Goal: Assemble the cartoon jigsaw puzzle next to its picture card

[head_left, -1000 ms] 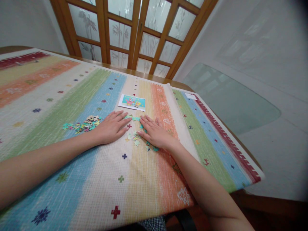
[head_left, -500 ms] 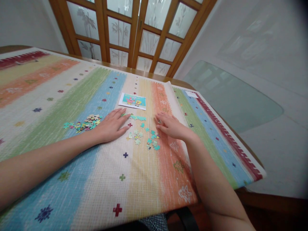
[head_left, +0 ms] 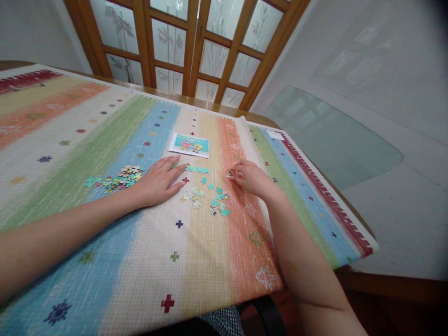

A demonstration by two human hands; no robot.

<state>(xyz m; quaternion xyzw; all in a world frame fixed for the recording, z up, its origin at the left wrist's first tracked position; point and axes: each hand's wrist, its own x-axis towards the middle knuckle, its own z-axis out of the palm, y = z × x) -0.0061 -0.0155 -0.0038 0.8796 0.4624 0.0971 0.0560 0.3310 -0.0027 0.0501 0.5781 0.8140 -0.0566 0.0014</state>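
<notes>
In the head view, a rectangular white-bordered card with a turquoise cartoon picture [head_left: 191,145] is seen at upper centre; pink and yellow figures are made out on it, but any lettering is too small to be read. A small white paper tag [head_left: 275,135] is set at upper right, its faint marks likewise unreadable. Just below the card, at centre, a short strip of joined turquoise cardboard puzzle pieces [head_left: 198,170] is laid; its left end is touched by the left hand [head_left: 159,182], which is held palm down, fingers loosely spread, nothing gripped. Right of centre, a small cardboard puzzle piece [head_left: 228,174] is pinched between the closed thumb and fingers of the right hand [head_left: 251,178]. Loose turquoise and pale puzzle pieces [head_left: 220,201] are scattered below the strip, and a heaped multicoloured pile of puzzle pieces [head_left: 124,179] is placed left of centre, beside the left wrist. From these, the striped multicoloured tablecloth [head_left: 150,280] is stretched to the near edge at bottom centre; its maroon-banded side edge is seen slanting down at right, well apart from the pieces.
</notes>
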